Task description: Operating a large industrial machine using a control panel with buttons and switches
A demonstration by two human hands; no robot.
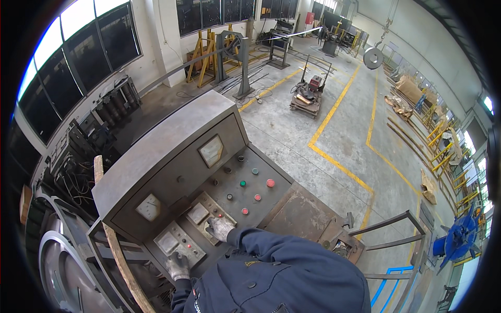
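A dark metal control console (172,130) stands before me, with two small meter panels set into its sloping face. My left hand (178,266), in a grey-white glove, rests at the lower edge of the left meter panel (167,243). Its fingers are bent down onto the panel, hiding what lies under them. At the right meter panel (197,214) is my right hand (222,228), gloved too, its fingers curled over the control area. Whatever small part it grips is covered. A red lamp (220,215) glows just above that hand.
Green button (242,183) and red button (270,183) sit on the console's right side. A metal railing (389,229) stands to the right. Farther off are a wheeled cart (308,96), a hanging steel coil (372,58) and a blue reel (462,236). A wooden pole (121,255) leans at left.
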